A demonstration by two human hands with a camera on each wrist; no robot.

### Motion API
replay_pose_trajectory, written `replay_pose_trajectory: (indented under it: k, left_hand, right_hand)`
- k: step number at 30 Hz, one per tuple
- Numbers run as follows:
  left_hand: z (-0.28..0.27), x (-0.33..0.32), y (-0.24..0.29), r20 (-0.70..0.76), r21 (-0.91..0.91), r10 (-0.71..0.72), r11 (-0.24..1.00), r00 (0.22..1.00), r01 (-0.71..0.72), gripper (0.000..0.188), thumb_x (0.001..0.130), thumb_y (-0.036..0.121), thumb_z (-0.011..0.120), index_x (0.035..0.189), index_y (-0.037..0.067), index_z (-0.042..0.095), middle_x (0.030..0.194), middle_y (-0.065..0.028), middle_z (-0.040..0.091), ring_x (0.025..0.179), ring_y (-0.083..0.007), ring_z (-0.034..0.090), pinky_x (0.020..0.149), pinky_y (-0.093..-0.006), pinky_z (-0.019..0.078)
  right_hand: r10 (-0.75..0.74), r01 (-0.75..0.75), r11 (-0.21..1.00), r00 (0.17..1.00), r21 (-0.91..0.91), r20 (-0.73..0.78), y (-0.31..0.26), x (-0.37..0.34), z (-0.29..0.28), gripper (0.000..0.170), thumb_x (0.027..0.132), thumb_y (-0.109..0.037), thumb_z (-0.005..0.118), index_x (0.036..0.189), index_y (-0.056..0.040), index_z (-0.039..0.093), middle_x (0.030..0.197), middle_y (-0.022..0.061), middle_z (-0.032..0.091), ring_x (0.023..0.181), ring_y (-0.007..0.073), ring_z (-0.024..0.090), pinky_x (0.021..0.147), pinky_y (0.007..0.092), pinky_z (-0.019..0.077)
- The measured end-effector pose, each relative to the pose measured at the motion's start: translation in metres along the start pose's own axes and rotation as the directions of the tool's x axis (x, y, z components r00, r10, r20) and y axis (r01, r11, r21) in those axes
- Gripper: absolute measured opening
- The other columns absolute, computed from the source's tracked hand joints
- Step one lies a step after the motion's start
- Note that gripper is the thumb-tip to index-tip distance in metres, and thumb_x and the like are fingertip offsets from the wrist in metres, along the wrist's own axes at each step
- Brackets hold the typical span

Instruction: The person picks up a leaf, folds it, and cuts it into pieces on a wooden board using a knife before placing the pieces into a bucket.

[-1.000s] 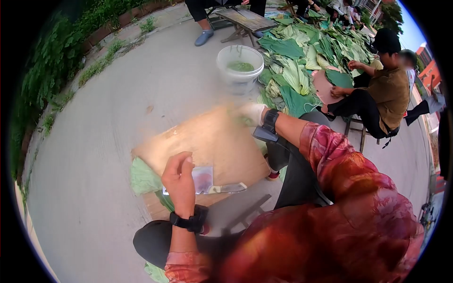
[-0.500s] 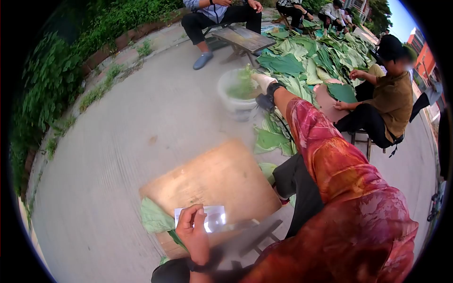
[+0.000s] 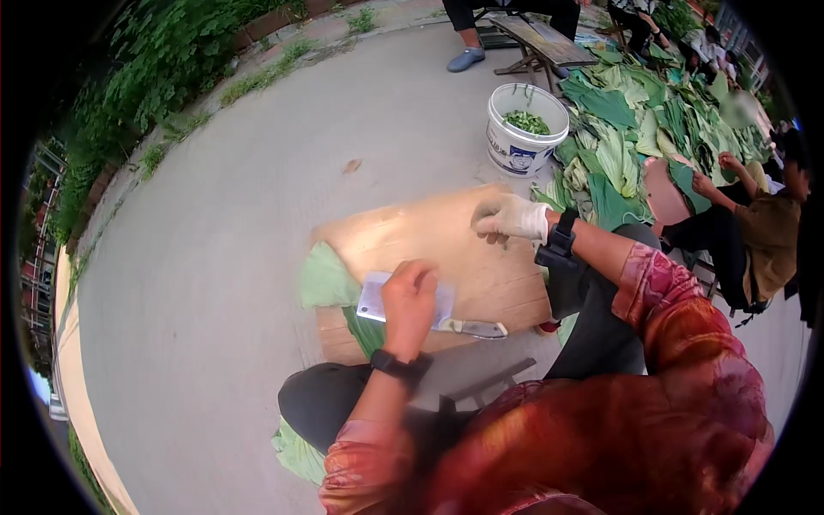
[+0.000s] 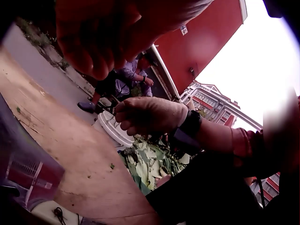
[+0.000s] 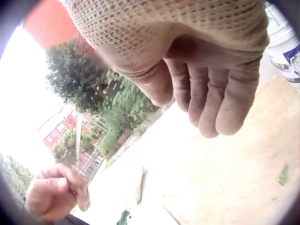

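My bare left hand hovers over a cleaver lying on a wooden board. In the right wrist view this left hand has loosely curled fingers and nothing visible in them. The white-gloved right hand is above the board's far right part; its fingers hang slightly bent, holding nothing. Small green bits lie on the board. A green leaf covers the board's left edge. Beyond the right hand stands a white bucket with chopped greens inside.
Large leaves are heaped on the ground behind and right of the bucket. A person sits at the right, another behind a low wooden table. Plants line the pavement's far left.
My right hand went out to the bucket with greens, then came back over the board without them. The left hand stays near the cleaver; the head view has shifted.
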State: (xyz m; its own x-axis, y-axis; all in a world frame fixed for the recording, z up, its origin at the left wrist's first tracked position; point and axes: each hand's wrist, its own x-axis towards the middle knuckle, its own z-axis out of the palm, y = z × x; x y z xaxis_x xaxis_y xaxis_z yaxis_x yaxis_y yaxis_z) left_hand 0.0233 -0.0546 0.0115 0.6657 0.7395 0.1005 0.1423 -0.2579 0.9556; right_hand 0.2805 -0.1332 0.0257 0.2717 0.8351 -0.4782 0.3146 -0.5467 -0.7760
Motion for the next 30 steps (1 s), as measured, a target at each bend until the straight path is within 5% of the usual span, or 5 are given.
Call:
replay_pose_trajectory:
  k: [8,12,22,26,30]
  left_hand:
    - [-0.031,0.002,-0.047,-0.281,0.389,-0.023,0.911,0.960,0.136,0.019,0.080,0.012,0.067,0.097,0.003,0.070,0.090,-0.0189,0.067,0.083,-0.0359,0.066,0.077,-0.0417,0.0519]
    - [-0.047,-0.008,-0.061,-0.580,0.593,-0.009,0.681,0.814,0.430,0.028,0.079,0.019,0.069,0.101,0.002,0.069,0.098,-0.0213,0.068,0.089,-0.0383,0.066,0.080,-0.0423,0.0526]
    - [-0.095,0.010,-0.252,-0.333,0.652,-0.443,0.530,0.832,0.543,0.045,0.075,0.017,0.072,0.116,0.000,0.060,0.092,-0.0191,0.069,0.078,-0.0326,0.067,0.066,-0.0428,0.0532]
    - [-0.060,0.010,-0.124,-0.248,-0.028,-0.544,0.831,0.801,0.556,0.042,0.077,0.007,0.065,0.118,-0.002,0.058,0.078,-0.0140,0.065,0.070,-0.0267,0.064,0.064,-0.0382,0.0513]
    - [-0.014,0.000,-0.038,-0.145,0.219,-0.142,0.961,0.979,0.172,0.052,0.076,0.000,0.061,0.127,-0.003,0.051,0.069,-0.0042,0.057,0.061,-0.0156,0.055,0.054,-0.0303,0.0463]
  right_hand:
    - [-0.214,0.359,0.532,0.933,-0.767,0.288,0.007,-0.082,0.150,0.043,0.082,-0.037,0.067,0.112,-0.0066,0.064,0.106,0.0196,0.069,0.101,0.0349,0.066,0.083,0.0435,0.0519]
    - [-0.367,0.339,0.725,0.927,-0.600,0.080,0.046,-0.060,0.150,0.029,0.079,-0.024,0.064,0.101,-0.0057,0.067,0.094,0.0197,0.070,0.089,0.0370,0.069,0.076,0.0466,0.0536]
    - [-0.179,0.102,0.583,0.984,-0.806,-0.005,0.068,-0.047,0.091,0.033,0.080,-0.024,0.061,0.105,-0.0031,0.067,0.098,0.0209,0.070,0.095,0.0377,0.068,0.081,0.0460,0.0535]
    - [-0.118,0.073,0.732,0.993,-0.678,-0.020,0.050,-0.052,0.066,0.049,0.085,-0.034,0.063,0.125,-0.0058,0.057,0.112,0.0192,0.067,0.109,0.0353,0.063,0.091,0.0438,0.0498]
    - [-0.182,0.140,0.904,0.981,-0.405,-0.066,0.008,-0.079,0.050,0.059,0.083,-0.036,0.068,0.132,-0.0046,0.054,0.116,0.0169,0.067,0.112,0.0315,0.063,0.093,0.0415,0.0491]
